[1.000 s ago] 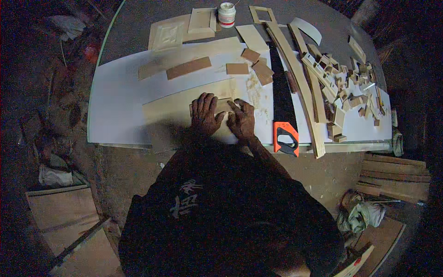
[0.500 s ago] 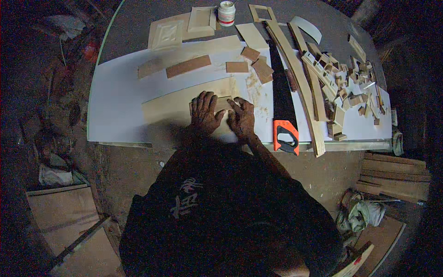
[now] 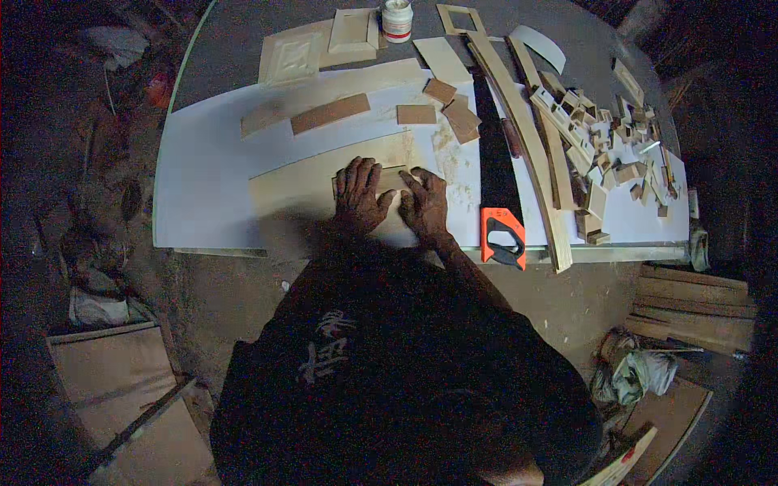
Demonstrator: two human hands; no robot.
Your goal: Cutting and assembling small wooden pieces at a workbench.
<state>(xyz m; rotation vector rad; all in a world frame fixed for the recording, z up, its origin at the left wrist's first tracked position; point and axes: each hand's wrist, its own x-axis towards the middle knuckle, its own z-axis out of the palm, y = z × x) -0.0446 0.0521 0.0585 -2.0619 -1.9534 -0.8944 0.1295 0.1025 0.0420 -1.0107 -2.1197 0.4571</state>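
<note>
Near the front of the table lies a wide, pale wooden board (image 3: 279,182). A small flat wooden piece (image 3: 391,180) rests on it, partly covered by both hands. My left hand (image 3: 357,197) lies flat across the left part of that piece, fingers stretched out. At its right end is my right hand (image 3: 425,204), open, with bent fingertips touching the piece near its far edge. Both thumbs point inward, a small gap apart. Beyond the hands are several thin brown wooden pieces, among them a long strip (image 3: 331,113) and a short rectangle (image 3: 416,114).
A handsaw with an orange and black handle (image 3: 503,237) lies to the right. Beside it run long wooden strips (image 3: 519,134), then a heap of small wood offcuts (image 3: 604,142). A white jar (image 3: 397,21) and framed panels (image 3: 354,32) stand at the back. Sawdust dots the white sheet (image 3: 203,178).
</note>
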